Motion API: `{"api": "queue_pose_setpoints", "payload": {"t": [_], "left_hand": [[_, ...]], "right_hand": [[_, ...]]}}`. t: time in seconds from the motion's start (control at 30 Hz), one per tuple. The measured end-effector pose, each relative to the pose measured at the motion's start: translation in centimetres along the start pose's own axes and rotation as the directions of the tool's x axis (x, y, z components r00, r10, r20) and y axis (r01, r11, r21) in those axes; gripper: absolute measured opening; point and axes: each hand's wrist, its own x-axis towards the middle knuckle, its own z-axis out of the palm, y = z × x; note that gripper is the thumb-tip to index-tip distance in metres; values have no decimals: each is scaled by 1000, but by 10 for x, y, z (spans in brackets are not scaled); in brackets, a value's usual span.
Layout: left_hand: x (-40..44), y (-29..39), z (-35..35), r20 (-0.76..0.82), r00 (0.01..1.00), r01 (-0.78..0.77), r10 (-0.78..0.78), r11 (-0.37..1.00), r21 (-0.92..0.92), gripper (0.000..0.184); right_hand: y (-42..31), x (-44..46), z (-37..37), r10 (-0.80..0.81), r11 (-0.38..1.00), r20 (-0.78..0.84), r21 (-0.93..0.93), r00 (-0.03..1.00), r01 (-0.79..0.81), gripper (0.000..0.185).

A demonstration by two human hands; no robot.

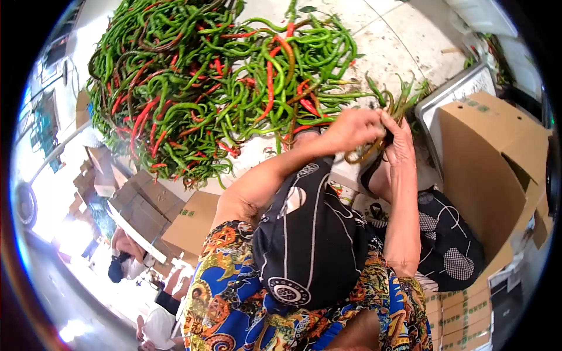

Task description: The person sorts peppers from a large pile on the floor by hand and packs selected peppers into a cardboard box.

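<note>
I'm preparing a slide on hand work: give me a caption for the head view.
Left hand and right hand close together on a few peppers, beside a pile of green and red ones.

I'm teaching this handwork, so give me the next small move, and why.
Probably use the left hand to straighten the held peppers at the right hand. Their ends splay in several directions, a brownish pepper curls below the left hand, and both hands are close together, so evening the bunch looks easy.
</note>
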Motion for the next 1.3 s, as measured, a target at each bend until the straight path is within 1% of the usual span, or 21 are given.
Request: {"api": "queue_pose_setpoints", "payload": {"t": [0.03, 0.07, 0.1, 0.17, 0.23, 0.3, 0.4, 0.43, 0.5, 0.57, 0.6, 0.63, 0.67, 0.7, 0.73, 1.0, 1.03, 1.1, 1.17, 1.23, 1.3], "left_hand": [[-3, 4, 0, 89, 994, -77, 66, 990, 122, 15], [-6, 7, -6, 93, 990, -127, 109, 968, 215, 13], [-9, 8, -14, -81, 980, -157, 183, 954, 255, 12], [-14, 8, -37, -388, 859, -198, 334, 916, 350, 11], [-20, 4, -81, -624, 703, 40, 340, 857, 513, 11], [-32, -17, -125, -647, 647, 309, 403, 637, 706, 16], [-45, -37, -146, -691, 684, 542, 235, 470, 696, 28], [-46, -39, -149, -648, 723, 528, 241, 411, 743, 31], [-40, -36, -152, -616, 734, 492, 285, 402, 772, 17], [-37, -35, -175, -748, 652, 501, 125, 669, 549, 13], [-40, -27, -185, -812, 581, 508, 56, 755, 416, 12], [-48, -9, -187, -839, 542, 367, -54, 913, 178, 11], [-57, -3, -193, -804, 539, 146, -250, 968, -203, 10], [-65, 0, -198, -702, 579, -82, -415, 827, -556, 10], [-75, 4, -198, -608, 670, -190, -427, 693, -696, 13], [-87, 31, -147, -338, 860, -120, -383, 492, -862, 27], [-83, 35, -137, -320, 859, -69, -400, 529, -846, 25], [-72, 49, -112, -312, 825, 240, -472, 791, -563, 21], [-61, 52, -84, -186, 878, 373, -441, 874, -310, 17], [-56, 18, -48, -187, 982, 8, -8, 1000, 1, 17], [-50, 24, -39, -72, 997, 32, -19, 982, 189, 17]], "right_hand": [[4, 4, -2, -5, 999, 30, -49, 1000, 6, 38], [7, 5, -7, -17, 997, 3, -76, 1000, 17, 40], [4, 2, -1, -37, 996, 2, -86, 999, 37, 36], [-2, -3, -1, 20, 999, 4, -41, 1000, -20, 31], [-6, -6, 3, 9, 1000, 8, -20, 1000, -9, 28], [-2, -2, 3, 14, 1000, -2, -16, 1000, -14, 28], [1, -5, 14, 40, 999, 71, 0, 997, -41, 26], [2, -6, 20, 39, 999, 96, -4, 995, -39, 26], [5, -9, 25, 47, 999, 137, -5, 989, -47, 25], [-3, -16, 31, 69, 997, 187, -41, 980, -62, 25], [-5, -17, 33, 56, 998, 174, -26, 983, -52, 25], [-5, -18, 34, 49, 999, 162, -12, 986, -47, 25], [-6, -18, 33, 41, 999, 151, -10, 988, -40, 25], [-6, -16, 31, 37, 999, 140, -9, 989, -36, 24], [-4, -12, 30, 32, 999, 165, 14, 986, -35, 24], [0, -19, 49, 74, 997, 237, 13, 969, -80, 27], [0, -19, 50, 82, 996, 250, 12, 965, -87, 28], [-2, -20, 54, 74, 997, 251, 2, 965, -77, 35], [-4, -24, 65, 48, 999, 221, 0, 974, -50, 34], [0, -20, 59, 62, 998, 245, -12, 968, -60, 34], [5, -15, 49, 26, 999, 199, -38, 980, -19, 32]]}}
